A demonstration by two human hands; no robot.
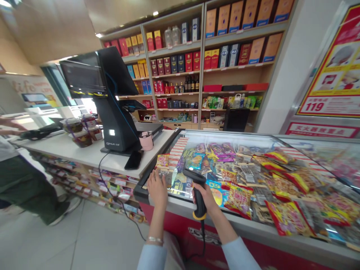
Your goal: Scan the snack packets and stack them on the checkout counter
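Observation:
A black and yellow barcode scanner (199, 197) is gripped by its handle in my right hand (207, 198), its head pointing away over the freezer and its cable hanging down. My left hand (157, 186) lies palm down at the near left corner of the freezer, fingers stretched out, beside a clear packet (165, 177). Just beyond those fingers is a small red and yellow snack bag (162, 160). Many snack packets spread over the glass top, among them a red and yellow bag (239, 198) and a blue packet (216, 192) right of the scanner.
A counter (98, 157) on the left holds a point-of-sale terminal (116, 127), a pink cup (146, 141), a black phone (134, 160) and plastic tubs (81, 138). A cable hangs down its front. A person (28, 180) stands at far left. Shelves (177, 74) of boxes line the back.

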